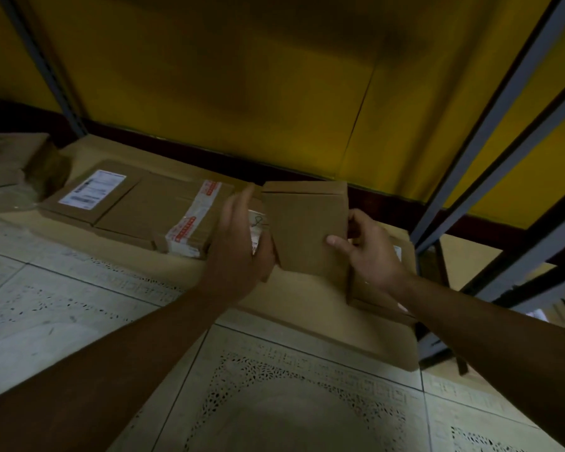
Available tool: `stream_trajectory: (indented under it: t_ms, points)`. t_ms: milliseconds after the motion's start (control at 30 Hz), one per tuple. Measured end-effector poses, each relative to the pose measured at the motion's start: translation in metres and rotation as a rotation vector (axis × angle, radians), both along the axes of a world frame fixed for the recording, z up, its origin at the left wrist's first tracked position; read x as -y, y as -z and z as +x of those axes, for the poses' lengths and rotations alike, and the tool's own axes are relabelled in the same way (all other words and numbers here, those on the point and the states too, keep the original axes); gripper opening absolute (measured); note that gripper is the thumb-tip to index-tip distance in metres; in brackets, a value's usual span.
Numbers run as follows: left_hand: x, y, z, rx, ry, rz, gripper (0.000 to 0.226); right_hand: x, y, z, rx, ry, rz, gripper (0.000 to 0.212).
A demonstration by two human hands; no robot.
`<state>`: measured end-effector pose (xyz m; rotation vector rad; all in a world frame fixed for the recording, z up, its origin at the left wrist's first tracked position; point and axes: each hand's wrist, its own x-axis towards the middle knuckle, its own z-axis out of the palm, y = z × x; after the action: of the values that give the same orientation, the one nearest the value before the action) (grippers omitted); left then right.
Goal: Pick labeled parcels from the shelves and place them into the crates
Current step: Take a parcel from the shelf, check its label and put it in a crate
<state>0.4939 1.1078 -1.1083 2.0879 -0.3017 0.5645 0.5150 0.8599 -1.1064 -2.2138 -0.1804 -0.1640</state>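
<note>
Head view: my right hand (366, 252) fingers grip a cardboard parcel (304, 230) over the shelf (294, 308), left hand (242, 236) open alongside.

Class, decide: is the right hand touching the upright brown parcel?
Touching. The head view shows the right hand gripping the upright brown parcel, thumb on its front face.

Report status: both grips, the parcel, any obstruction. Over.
Right grip holds brown parcel upright by right edge. Left grip open at left edge. Taped parcel lies behind; no crate in view.
</note>
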Motion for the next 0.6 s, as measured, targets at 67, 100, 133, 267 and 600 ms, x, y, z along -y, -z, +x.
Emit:
stream_trajectory:
  t_ms: [67, 100, 133, 267, 600]
  points:
    - [-0.005, 0.000, 0.004, -0.159, -0.008, -0.107, 0.059, -0.002, -0.003, 0.001, -0.008, -0.003, 0.030, 0.034]
    - [-0.008, 0.003, 0.008, -0.257, -0.013, -0.188, 0.052, -0.002, -0.004, 0.001, -0.002, -0.007, 0.011, 0.033]
    - [-0.012, 0.005, 0.011, -0.393, -0.010, -0.346, 0.042, -0.003, -0.005, 0.001, 0.009, -0.018, 0.001, 0.031]
    - [-0.022, -0.002, 0.011, -0.956, 0.255, -0.938, 0.052, -0.013, -0.006, -0.003, 0.081, -0.070, -0.007, 0.034]
    - [-0.011, 0.011, 0.016, -0.615, 0.096, -0.627, 0.019, -0.016, -0.006, -0.006, -0.027, 0.252, -0.224, 0.055]
